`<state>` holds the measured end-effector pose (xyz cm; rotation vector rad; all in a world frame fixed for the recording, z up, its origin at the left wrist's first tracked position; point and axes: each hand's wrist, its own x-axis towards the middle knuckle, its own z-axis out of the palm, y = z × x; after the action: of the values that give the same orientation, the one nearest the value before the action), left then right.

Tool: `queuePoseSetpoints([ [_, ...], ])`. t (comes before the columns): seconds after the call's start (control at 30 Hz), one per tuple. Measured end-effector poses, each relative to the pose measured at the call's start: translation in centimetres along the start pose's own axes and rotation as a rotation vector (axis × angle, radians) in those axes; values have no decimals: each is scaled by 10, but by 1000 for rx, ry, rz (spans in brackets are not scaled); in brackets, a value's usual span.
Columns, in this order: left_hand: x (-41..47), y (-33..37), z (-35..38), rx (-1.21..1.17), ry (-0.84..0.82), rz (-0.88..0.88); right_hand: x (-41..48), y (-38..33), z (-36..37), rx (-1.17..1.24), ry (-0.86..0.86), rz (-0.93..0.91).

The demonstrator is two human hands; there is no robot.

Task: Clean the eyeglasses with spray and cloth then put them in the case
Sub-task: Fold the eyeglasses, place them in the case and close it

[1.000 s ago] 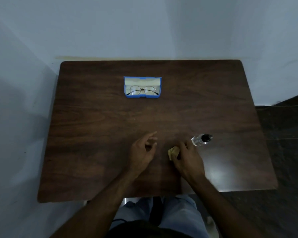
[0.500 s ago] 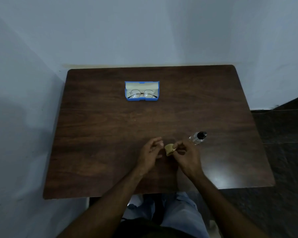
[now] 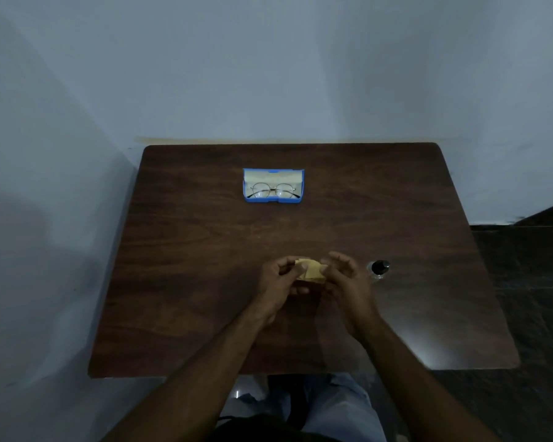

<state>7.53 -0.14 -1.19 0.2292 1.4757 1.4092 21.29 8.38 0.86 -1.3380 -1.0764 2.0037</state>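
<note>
A small yellow cloth [image 3: 312, 270] is pinched between my two hands above the middle of the dark wooden table [image 3: 189, 282]. My left hand [image 3: 280, 283] grips its left side and my right hand [image 3: 348, 282] its right side. Thin round-framed eyeglasses [image 3: 272, 190] lie in an open blue case [image 3: 247, 189] far back on the table, well beyond both hands. A small clear spray bottle [image 3: 379, 269] with a black cap stands just right of my right hand, apart from it.
Pale walls close in behind the table and along its left side. Dark floor shows to the right. My lap in light trousers [image 3: 332, 406] is below the table's near edge.
My right hand lifted the folded cloth off the table, and my left hand came in to take its other side. The cloth is now partly spread between them.
</note>
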Motion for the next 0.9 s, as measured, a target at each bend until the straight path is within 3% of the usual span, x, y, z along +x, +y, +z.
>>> queuePoseSetpoints([
  [0.17, 17, 9, -16, 38, 27, -24, 20, -8, 19, 88, -43, 227],
  [0.5, 71, 40, -43, 67, 51, -37, 76, -25, 58, -182, -32, 130],
  [0.7, 121, 76, -56, 105, 189, 111, 139, -42, 91, -402, 16, -94],
  [0.9, 173, 99, -62, 340, 411, 250, 184, -53, 125, -743, 90, -384],
])
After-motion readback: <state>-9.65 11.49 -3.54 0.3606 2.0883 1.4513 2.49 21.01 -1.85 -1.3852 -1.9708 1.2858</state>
